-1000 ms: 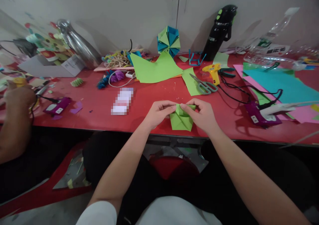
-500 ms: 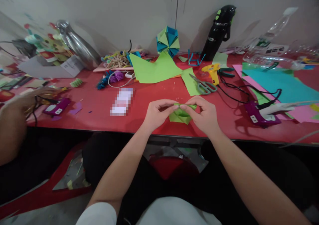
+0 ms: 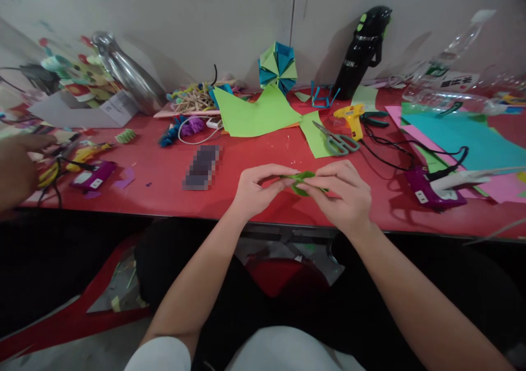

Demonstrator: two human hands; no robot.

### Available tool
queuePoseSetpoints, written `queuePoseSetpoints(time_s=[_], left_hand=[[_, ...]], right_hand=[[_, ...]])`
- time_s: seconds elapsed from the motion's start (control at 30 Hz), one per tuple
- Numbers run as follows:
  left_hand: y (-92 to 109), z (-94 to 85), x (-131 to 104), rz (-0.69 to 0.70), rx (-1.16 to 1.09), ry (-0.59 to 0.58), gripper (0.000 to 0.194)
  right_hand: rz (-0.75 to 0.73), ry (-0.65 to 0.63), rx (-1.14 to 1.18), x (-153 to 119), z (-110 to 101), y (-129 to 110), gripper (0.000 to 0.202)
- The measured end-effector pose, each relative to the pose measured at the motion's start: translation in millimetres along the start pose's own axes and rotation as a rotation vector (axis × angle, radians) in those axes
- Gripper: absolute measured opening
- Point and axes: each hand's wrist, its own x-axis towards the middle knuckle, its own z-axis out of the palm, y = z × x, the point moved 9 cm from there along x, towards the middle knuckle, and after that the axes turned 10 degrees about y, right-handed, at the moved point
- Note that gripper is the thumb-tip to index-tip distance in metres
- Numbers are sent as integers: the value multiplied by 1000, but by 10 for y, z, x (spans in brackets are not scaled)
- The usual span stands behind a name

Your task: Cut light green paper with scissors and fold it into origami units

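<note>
Between my hands is a small piece of folded green paper (image 3: pixel 303 187), held just above the front part of the red table (image 3: pixel 172 200). My left hand (image 3: pixel 261 187) pinches its left side between thumb and fingers. From the right, my right hand (image 3: pixel 343 193) grips the other side, thumb and fingertips pressed together. Fingers cover much of the paper, so its full shape is hidden. Beyond my hands lie grey-handled scissors (image 3: pixel 341 143), partly over a light green paper strip (image 3: pixel 314 132). To the left is a phone (image 3: pixel 202 167) with its picture blurred out.
A yellow glue gun (image 3: pixel 351 120) and its black cord run to a purple power strip (image 3: pixel 435 190) at the right. Large green paper (image 3: pixel 258 113), a black flask (image 3: pixel 364 53) and a steel flask (image 3: pixel 127 75) stand behind. Another person's hand (image 3: pixel 18 165) is at the far left.
The green paper has been turned and now looks narrower. My right hand has shifted slightly right. The phone's screen went dark, and the other person's hand moved left and up.
</note>
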Motion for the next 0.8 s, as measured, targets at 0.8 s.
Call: queuePoseSetpoints(time_s=[0.8], left_hand=[[-65,-49,22,53,321,-38,9]], right_hand=[[61,-91,-1,-56,172,44,7]])
